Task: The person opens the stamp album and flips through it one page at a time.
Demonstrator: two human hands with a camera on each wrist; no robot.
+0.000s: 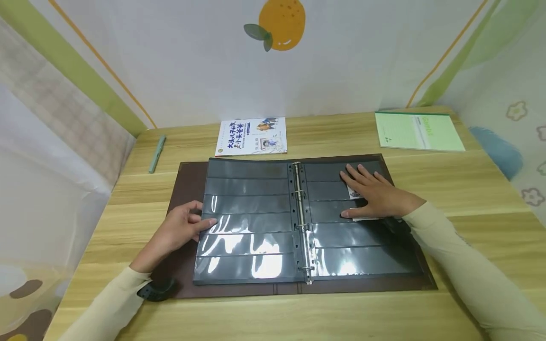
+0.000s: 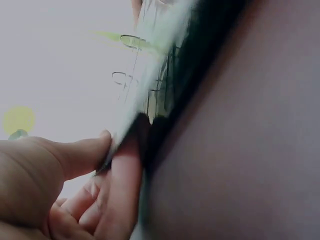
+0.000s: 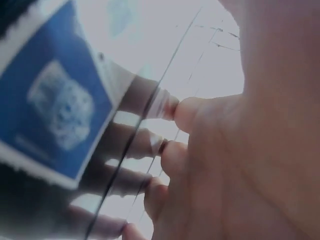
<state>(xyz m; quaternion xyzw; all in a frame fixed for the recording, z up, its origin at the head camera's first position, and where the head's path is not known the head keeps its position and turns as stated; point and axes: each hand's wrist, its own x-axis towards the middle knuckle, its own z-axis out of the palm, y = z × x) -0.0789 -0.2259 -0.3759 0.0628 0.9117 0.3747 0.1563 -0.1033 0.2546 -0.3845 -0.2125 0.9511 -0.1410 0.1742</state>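
A brown ring album [image 1: 188,177] lies spread wide on the wood-grained surface [image 1: 298,318], its metal spine [image 1: 300,208] running from far to near between two black pocketed pages. The left hand [image 1: 181,226] pinches the outer edge of the left page [image 1: 247,203], thumb on top and fingers beneath. The right hand [image 1: 377,194] lies on the far half of the right page [image 1: 362,261], fingers spread and extended, partly covering pale pieces in the pockets. The right wrist view shows a blue stamp [image 3: 60,105] with a white perforated border near that hand's fingers. Beyond the album lies an illustrated book [image 1: 251,136]; a green notebook [image 1: 420,131] sits far right, and a green pen [image 1: 158,154] far left.
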